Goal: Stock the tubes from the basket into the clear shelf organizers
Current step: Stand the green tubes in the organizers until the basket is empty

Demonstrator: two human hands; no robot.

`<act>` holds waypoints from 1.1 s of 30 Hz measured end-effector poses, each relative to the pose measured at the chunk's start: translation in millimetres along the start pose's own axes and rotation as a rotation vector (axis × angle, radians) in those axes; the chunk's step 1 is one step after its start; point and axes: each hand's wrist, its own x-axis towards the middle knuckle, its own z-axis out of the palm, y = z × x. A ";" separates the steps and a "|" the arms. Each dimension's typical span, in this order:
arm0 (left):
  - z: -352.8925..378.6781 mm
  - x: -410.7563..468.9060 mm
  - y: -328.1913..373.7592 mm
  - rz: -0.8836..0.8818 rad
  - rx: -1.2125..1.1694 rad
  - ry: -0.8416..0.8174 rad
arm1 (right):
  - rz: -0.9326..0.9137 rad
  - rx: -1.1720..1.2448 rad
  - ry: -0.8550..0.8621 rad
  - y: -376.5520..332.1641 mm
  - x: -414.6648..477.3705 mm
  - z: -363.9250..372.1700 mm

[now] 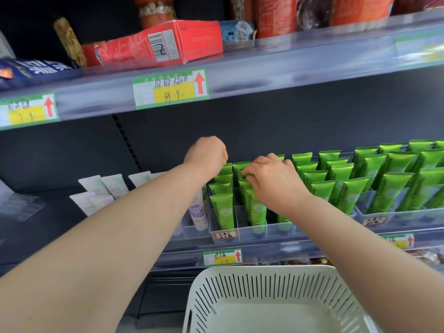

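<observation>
Several green tubes point(223, 209) stand upright in a clear shelf organizer point(240, 233) on the middle shelf. My right hand point(271, 177) reaches over the second column and its fingers pinch the top of a green tube point(248, 176) there. My left hand point(207, 155) hovers over the back of the leftmost column with fingers curled; whether it holds anything is hidden. The white slotted basket point(271, 284) sits below the shelf, and the part of its inside that shows holds nothing.
More green tubes point(394, 188) fill a second clear organizer to the right. White tubes point(101, 188) stand to the left. An upper shelf edge with price tags point(170, 88) hangs just above my hands, bearing a red box point(158, 45).
</observation>
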 end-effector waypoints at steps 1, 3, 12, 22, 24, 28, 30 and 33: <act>-1.9 -1.7 -0.2 -0.002 -0.013 0.011 | -0.001 0.000 0.003 -1.1 -0.8 -1.1; -6.1 -4.9 0.0 0.002 -0.028 0.028 | 0.000 -0.004 0.007 -3.0 -2.7 -3.2; -18.4 -36.6 2.1 0.086 -0.060 0.073 | -0.015 -0.079 0.037 -8.6 -26.5 -11.6; -29.7 -82.9 -5.7 0.102 0.034 0.089 | -0.090 -0.076 0.043 -42.8 -47.5 -10.6; -30.4 -94.8 -17.2 0.093 0.006 0.094 | -0.112 -0.060 0.043 -55.2 -47.8 -5.0; -19.0 -119.6 -50.6 0.049 -0.021 0.068 | -0.164 -0.023 0.020 -82.0 -47.9 12.7; -11.6 -128.7 -73.5 0.011 -0.011 0.046 | -0.176 -0.007 -0.023 -96.0 -45.4 23.8; -0.1 -139.5 -110.0 -0.058 0.002 -0.007 | -0.185 0.017 -0.094 -114.4 -40.3 41.0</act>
